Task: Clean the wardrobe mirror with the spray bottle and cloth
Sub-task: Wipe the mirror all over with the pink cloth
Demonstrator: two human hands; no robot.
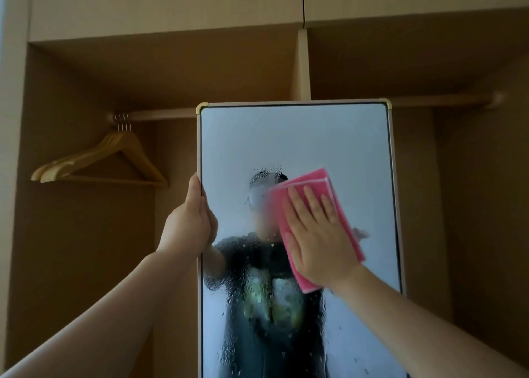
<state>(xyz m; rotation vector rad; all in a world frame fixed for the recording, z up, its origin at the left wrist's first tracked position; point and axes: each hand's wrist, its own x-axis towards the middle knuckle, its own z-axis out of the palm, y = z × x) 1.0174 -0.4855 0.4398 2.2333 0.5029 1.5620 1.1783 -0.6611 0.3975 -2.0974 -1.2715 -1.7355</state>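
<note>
While the left hand [189,220] curls around the left edge of the tall pale-framed rectangular mirror [297,143], the right hand [317,240], fingers [310,203] straight, presses a folded pink cloth [315,181] flat on its droplet-streaked glass. Light wooden coat hangers [114,157] hang from the wardrobe rail [160,114] at left.

Left forearm [114,312], right forearm [415,334] bare; mirrored dark short-sleeved T-shirt [249,263], chest print [274,297] possibly pale green through droplets [229,354].
</note>
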